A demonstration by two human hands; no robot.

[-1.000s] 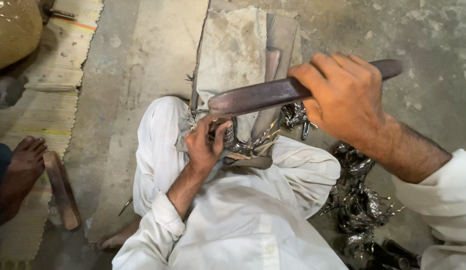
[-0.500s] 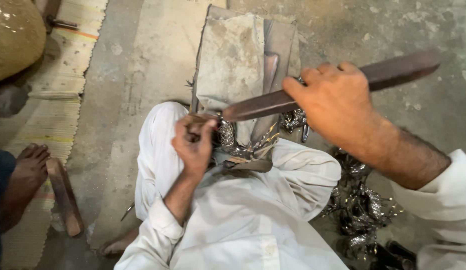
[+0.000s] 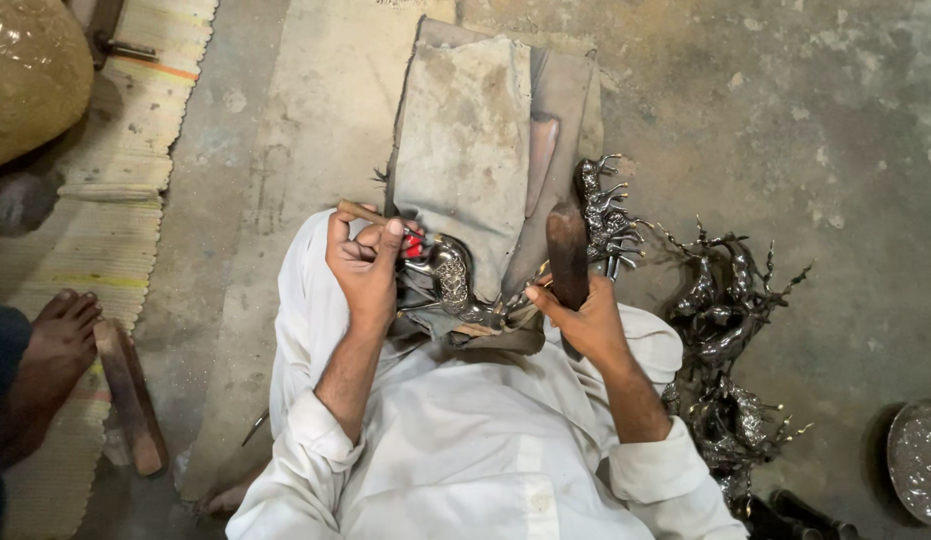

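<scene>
Figurine (image 3: 454,280), silvery, is lying on my lap against the slab (image 3: 466,150) while my left hand (image 3: 364,262) is gripping a punch (image 3: 361,211) and my right hand (image 3: 584,318) is clenching a mallet (image 3: 568,252), with more castings (image 3: 731,300) waiting beside me.

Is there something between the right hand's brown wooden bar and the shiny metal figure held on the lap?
Nothing visible stands between them. The right hand holds the brown wooden bar upright just right of the shiny metal figure, which the left hand steadies against the grey cloth-covered block.
</scene>
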